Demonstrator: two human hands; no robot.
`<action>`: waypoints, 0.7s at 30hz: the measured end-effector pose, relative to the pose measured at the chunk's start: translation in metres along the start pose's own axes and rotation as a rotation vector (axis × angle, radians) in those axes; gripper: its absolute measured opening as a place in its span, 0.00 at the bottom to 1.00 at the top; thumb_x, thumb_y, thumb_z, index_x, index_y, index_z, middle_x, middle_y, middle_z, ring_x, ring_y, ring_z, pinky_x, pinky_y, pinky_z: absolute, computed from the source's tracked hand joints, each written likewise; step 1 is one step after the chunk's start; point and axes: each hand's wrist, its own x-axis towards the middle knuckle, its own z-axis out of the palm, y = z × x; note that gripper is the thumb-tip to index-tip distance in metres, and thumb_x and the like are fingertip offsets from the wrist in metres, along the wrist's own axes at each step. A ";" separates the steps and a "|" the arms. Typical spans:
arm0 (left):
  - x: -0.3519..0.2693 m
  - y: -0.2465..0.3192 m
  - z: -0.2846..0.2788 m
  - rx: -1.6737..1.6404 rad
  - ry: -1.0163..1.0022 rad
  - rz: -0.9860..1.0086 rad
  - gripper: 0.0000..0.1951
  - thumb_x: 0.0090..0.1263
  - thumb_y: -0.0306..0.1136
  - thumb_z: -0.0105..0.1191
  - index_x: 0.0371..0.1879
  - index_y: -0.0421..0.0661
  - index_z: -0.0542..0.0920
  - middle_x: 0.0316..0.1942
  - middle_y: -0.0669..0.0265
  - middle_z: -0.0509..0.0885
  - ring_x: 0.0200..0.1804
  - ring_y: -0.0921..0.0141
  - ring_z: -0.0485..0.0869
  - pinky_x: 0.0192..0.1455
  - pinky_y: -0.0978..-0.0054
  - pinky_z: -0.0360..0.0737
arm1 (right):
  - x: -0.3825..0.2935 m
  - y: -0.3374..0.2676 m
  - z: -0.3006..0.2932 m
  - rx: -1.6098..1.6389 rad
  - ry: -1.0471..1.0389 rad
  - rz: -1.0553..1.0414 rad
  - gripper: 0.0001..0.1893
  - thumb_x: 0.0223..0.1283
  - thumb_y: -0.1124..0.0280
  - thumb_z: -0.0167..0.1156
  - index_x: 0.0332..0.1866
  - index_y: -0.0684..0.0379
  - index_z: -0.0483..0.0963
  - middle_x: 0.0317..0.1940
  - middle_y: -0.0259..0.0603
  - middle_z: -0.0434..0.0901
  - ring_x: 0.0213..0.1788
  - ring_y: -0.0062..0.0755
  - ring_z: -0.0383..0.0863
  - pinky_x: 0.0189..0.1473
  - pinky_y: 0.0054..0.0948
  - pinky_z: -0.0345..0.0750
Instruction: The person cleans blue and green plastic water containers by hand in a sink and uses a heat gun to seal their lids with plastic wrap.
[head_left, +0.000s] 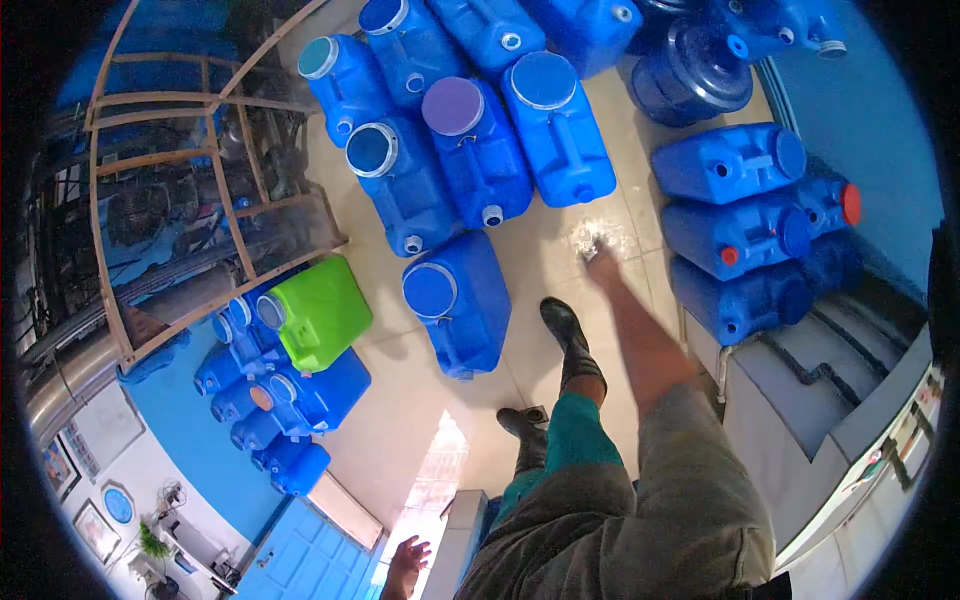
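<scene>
My left hand (409, 561) is at the bottom of the view, fingers spread and holding nothing, near a white ledge (459, 525). Out in front, my right arm stretches over the tiled floor (547, 255). My right hand (598, 259) is blurred against a bright glare, so its grip is unclear. Closest to it is a blue plastic water jug (561, 142) with a wide blue lid. A purple-lidded blue jug (480, 161) stands beside that one, among several others. Nearer my boots (562, 322), a single blue jug (469, 307) sits on the floor.
On the right, blue jugs (739, 232) are stacked by a grey sink-like basin (795, 375). Round water bottles (690, 75) stand behind them. To the left are a green jug (322, 315), more blue jugs (322, 390), a wooden-framed enclosure (214, 157) and a blue door (307, 551).
</scene>
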 end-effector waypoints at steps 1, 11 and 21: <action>0.057 -0.038 -0.035 -0.049 -0.063 -0.079 0.27 0.82 0.53 0.38 0.68 0.47 0.70 0.58 0.62 0.83 0.49 0.68 0.84 0.43 0.72 0.82 | -0.037 0.008 0.041 -0.038 0.007 -0.219 0.29 0.67 0.51 0.57 0.65 0.60 0.70 0.50 0.59 0.83 0.53 0.57 0.83 0.52 0.51 0.79; 0.060 -0.178 -0.153 -0.017 -0.069 0.025 0.24 0.76 0.35 0.53 0.69 0.49 0.67 0.62 0.57 0.78 0.61 0.60 0.79 0.59 0.64 0.79 | -0.231 -0.171 0.221 -0.252 -0.398 -0.083 0.35 0.60 0.46 0.58 0.67 0.59 0.67 0.63 0.54 0.77 0.64 0.57 0.77 0.70 0.59 0.63; 0.146 -0.045 -0.208 0.938 -0.081 1.001 0.24 0.74 0.32 0.60 0.65 0.41 0.69 0.53 0.61 0.83 0.56 0.65 0.83 0.61 0.70 0.79 | -0.341 -0.120 0.121 -0.075 0.148 -0.062 0.32 0.55 0.45 0.59 0.59 0.58 0.77 0.48 0.51 0.86 0.53 0.52 0.85 0.57 0.53 0.76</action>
